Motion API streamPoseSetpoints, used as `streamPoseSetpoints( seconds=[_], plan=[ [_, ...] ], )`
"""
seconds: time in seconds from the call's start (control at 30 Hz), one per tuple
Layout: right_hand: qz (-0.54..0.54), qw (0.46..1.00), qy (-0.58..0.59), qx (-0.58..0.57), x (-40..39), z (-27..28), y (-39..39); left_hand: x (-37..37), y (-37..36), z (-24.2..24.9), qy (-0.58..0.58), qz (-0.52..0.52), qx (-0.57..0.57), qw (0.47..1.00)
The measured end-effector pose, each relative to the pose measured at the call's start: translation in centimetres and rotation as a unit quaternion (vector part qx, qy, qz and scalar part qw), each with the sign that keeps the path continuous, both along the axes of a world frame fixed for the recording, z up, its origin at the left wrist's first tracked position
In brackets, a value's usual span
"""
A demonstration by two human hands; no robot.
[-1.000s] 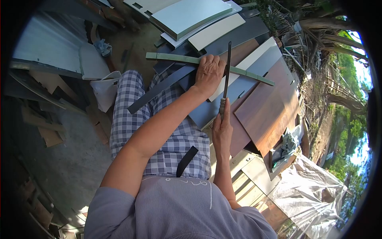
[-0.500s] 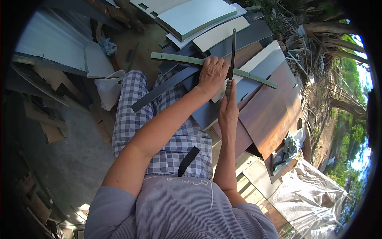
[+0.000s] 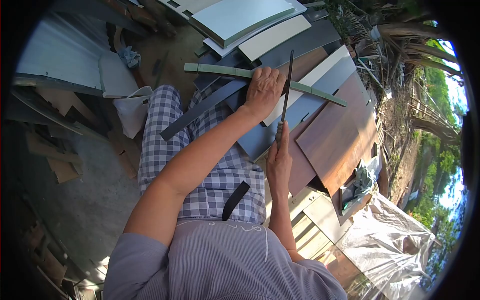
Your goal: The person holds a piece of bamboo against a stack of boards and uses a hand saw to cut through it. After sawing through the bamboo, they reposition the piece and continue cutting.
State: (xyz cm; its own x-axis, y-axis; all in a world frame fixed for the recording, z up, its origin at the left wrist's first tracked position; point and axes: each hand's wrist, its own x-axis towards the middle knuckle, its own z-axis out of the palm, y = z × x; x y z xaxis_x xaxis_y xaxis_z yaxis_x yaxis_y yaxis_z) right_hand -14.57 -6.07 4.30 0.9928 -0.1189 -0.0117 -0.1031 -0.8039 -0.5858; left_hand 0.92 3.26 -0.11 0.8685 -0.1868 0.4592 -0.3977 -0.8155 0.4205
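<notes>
My left hand (image 3: 265, 92) is closed over a green split-bamboo strip (image 3: 317, 92) and presses it down on the boards. The strip juts out on both sides of the hand. My right hand (image 3: 279, 157) grips the handle of a narrow-bladed saw (image 3: 287, 95), its dark blade pointing away from me. Close beside my left fingers, the blade crosses the bamboo. It is seen nearly edge-on, so its teeth cannot be made out. A dark grey flat strip (image 3: 200, 110) runs from under my left hand across my checked trousers.
White and grey panels (image 3: 240, 20) are stacked at the far side. Brown wood boards (image 3: 340, 140) lie on the right, above crumpled clear plastic sheeting (image 3: 385, 240). A white bag (image 3: 130, 115) and scrap cardboard (image 3: 65, 167) are on the left. Dry branches (image 3: 417, 47) edge the far right.
My right hand has drawn the saw back toward my body, and the blade tip is lower. My left hand stays on the bamboo strip; the whole view has shifted slightly.
</notes>
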Motion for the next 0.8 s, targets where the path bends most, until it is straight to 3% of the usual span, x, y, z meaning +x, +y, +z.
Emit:
streamPoseSetpoints(
  seconds=[0.23,0.33,0.4,0.43,0.5,0.63,0.7,0.8],
  plan=[
    [-0.011,1.0,0.015,0.016,6.1,1.6,0.6,-0.2,0.0,0.3,-0.014,0.02,0.012,1.0],
    [-0.032,0.996,0.081,0.036,3.6,2.1,0.6,0.0,-0.1,-0.1,-0.02,0.021,0.01,1.0],
    [-0.086,0.975,0.195,0.055,1.2,2.4,0.6,-0.1,-0.1,0.1,-0.013,0.015,0.008,1.0],
    [-0.09,0.975,0.196,0.055,-0.4,2.1,0.3,-0.1,0.0,0.2,-0.012,0.012,0.009,1.0],
    [-0.023,0.997,0.066,0.041,-3.0,0.8,-0.3,-0.1,0.0,0.1,-0.017,0.008,0.005,1.0],
    [-0.048,0.993,0.098,0.054,-2.8,0.9,-0.2,0.1,0.0,-0.2,-0.015,0.005,0.0,1.0],
    [-0.013,0.999,0.035,0.007,-0.8,0.3,0.0,0.1,0.0,-0.2,-0.017,0.005,-0.004,1.0],
    [-0.024,0.999,0.035,0.027,3.7,0.5,0.4,0.0,0.1,-0.2,-0.02,0.005,-0.007,1.0]
  ],
)
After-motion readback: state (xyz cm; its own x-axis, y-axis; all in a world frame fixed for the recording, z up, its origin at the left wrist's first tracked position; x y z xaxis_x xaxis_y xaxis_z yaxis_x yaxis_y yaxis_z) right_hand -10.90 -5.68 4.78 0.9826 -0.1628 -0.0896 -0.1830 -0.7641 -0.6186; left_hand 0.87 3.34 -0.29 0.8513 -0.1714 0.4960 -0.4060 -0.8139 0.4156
